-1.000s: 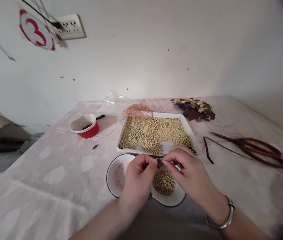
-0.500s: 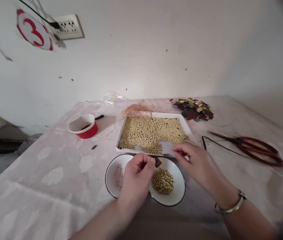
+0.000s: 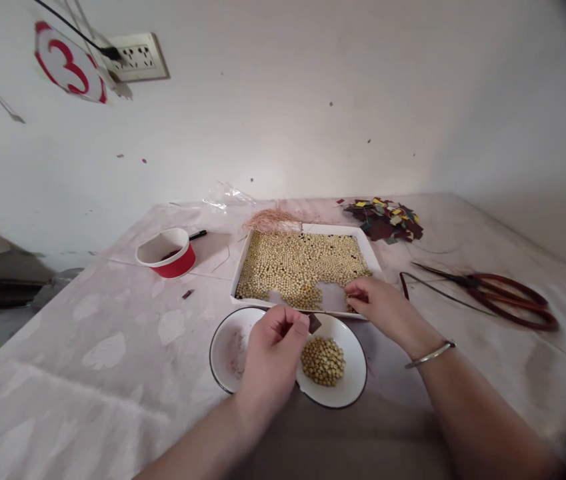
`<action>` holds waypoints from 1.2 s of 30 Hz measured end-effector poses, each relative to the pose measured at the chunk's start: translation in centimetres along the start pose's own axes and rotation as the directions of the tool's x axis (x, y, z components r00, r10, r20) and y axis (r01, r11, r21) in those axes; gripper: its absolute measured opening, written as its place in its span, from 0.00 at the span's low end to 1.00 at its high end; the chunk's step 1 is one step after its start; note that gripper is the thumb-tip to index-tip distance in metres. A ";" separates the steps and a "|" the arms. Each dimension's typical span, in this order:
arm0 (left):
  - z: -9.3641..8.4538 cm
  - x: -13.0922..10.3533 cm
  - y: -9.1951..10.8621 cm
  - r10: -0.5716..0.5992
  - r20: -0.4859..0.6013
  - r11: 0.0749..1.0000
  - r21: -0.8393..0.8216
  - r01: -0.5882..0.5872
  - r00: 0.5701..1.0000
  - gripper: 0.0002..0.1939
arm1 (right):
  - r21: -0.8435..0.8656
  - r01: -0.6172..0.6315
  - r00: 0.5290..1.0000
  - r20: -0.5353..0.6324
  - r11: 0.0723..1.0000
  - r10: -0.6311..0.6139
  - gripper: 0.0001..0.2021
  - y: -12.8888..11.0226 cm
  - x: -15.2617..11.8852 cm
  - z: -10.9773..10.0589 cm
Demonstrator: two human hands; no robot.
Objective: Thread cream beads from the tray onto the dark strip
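My left hand [image 3: 275,350] pinches a small dark brown square piece [image 3: 315,324] between thumb and forefinger, above the gap where two white bowls meet. At the front right corner of a white tray [image 3: 375,263], my right hand [image 3: 379,303] has its fingertips together down among pale yellow, bead-like balls [image 3: 303,263]. Whatever those fingertips hold is hidden. The balls cover most of the tray, with bare patches along its front. More yellowish balls [image 3: 323,361] are heaped in the right bowl [image 3: 355,377]. Pinkish bits lie in the left bowl [image 3: 220,347], partly behind my left hand.
Large scissors [image 3: 500,293] lie at right beside a dark strip [image 3: 443,290]. Behind the tray are a bundle of thin copper-coloured strands [image 3: 273,221] and a pile of coloured scraps [image 3: 385,220]. A red and white paper cup [image 3: 167,253] and a black pen [image 3: 197,235] are at left.
My right hand has lowered slightly onto the balls at the tray's right corner, its fingers drawing together. The left hand keeps hold of the brown piece in nearly the same place.
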State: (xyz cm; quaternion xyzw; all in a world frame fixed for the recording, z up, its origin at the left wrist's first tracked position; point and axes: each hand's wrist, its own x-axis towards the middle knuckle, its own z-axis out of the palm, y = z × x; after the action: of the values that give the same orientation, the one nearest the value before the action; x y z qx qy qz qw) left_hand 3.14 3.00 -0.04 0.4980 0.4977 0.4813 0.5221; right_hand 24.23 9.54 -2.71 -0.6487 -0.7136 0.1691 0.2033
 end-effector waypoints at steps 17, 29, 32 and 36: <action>0.0 0.0 0.0 0.006 0.007 1.000 0.017 -0.006 1.000 0.10 | -0.079 -0.033 0.991 0.128 0.996 0.043 0.04 -0.4 0.7 -0.2; 0.1 -0.1 0.0 0.006 0.009 1.000 0.018 -0.007 1.000 0.09 | -0.053 -0.014 0.991 0.133 0.999 0.021 0.05 -0.1 0.7 0.0; 0.0 -0.1 0.0 0.010 0.010 1.000 0.016 -0.010 1.000 0.09 | -0.045 -0.012 0.991 0.132 0.999 0.018 0.04 -0.1 0.7 -0.1; 0.1 0.0 0.1 0.012 0.005 1.000 0.010 -0.012 1.000 0.10 | -0.018 -0.003 0.988 0.152 1.000 0.006 0.05 -0.4 0.6 -0.3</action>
State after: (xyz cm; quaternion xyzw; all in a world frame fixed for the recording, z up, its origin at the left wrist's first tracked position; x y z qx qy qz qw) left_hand 3.20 2.97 0.06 0.5047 0.4957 0.4806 0.5182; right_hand 24.02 10.08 -2.20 -0.6372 -0.7271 0.2125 0.1422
